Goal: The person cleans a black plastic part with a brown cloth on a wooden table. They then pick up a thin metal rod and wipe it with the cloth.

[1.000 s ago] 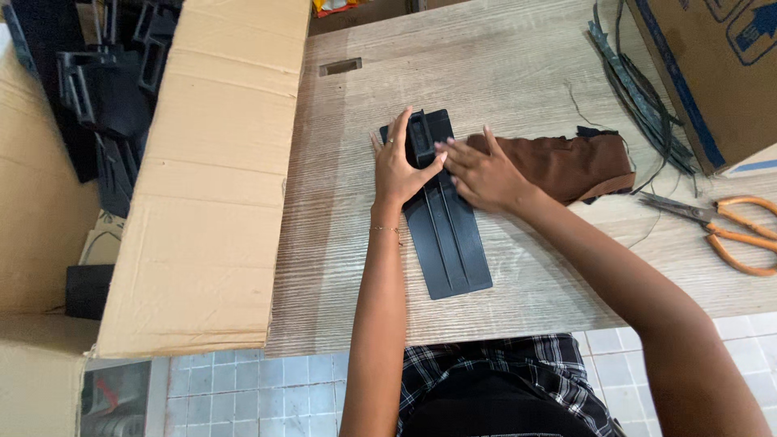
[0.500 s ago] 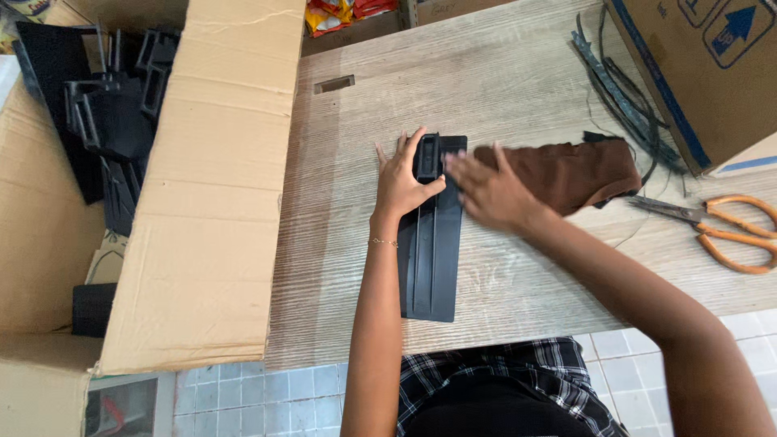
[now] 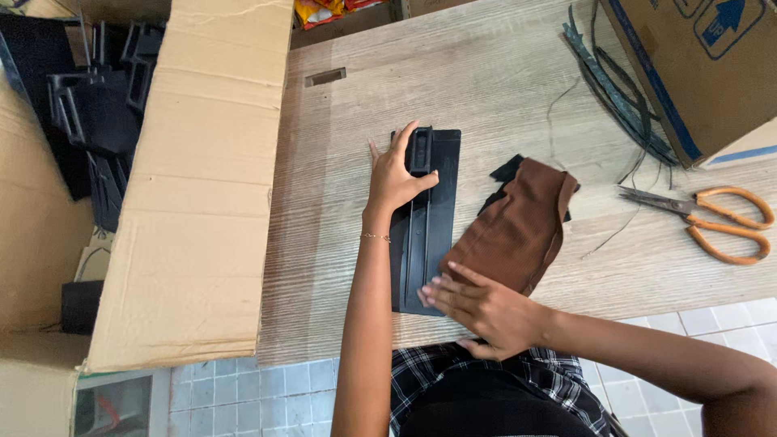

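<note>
Panel: a long black plastic panel [image 3: 426, 222] lies flat on the tabletop [image 3: 502, 89], its long side running 12 to 6 o'clock, near the front edge. A raised bracket sits at its 12 o'clock end.
Left hand: the left hand [image 3: 394, 174] rests spread over the panel's top left corner, fingers curled against the bracket, thumb across the face. It is pinning the piece, not lifting it.
Right hand: the right hand [image 3: 477, 311] lies open and flat at the panel's 6 o'clock end, fingertips on the lower right corner and on the near end of the cloth.
Cloth: a brown cloth [image 3: 514, 231] lies folded at the panel's 3 o'clock side, touching its right edge, dark lining showing at the far end.
How to do it well: I'd judge this a wiping stroke. The left hand should press straight down so the panel does not slide; the right needs the cloth bunched under the palm and drawn along the ribs, not across them.
Risk: the panel's near end sits close to the tabletop's edge, so a hard push toward 6 o'clock could tip it off.
Around: an open carton [image 3: 194, 186] of similar black parts at 9 o'clock; orange-handled scissors [image 3: 704, 214] and dark offcut strips [image 3: 615, 89] at 2 to 3 o'clock, well apart.
</note>
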